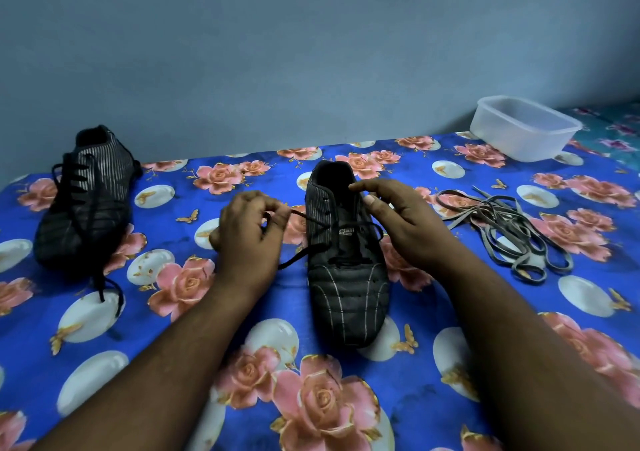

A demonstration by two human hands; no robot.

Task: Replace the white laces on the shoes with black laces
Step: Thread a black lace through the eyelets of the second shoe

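I see the near shoe (346,263) lying mid-cloth, toe toward me, its black lace (313,223) partly threaded. My left hand (247,239) pinches one lace end just left of the shoe. My right hand (398,222) rests on the shoe's collar, fingers loosely bent. The second shoe (85,201), already laced black, sits far left. The pale old laces (505,229) lie heaped at right, near a plastic tub (523,132), all on the flowered cloth (207,329).

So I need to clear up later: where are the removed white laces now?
In the head view, the white laces lie in a loose heap on the floral sheet, right of the centre shoe.
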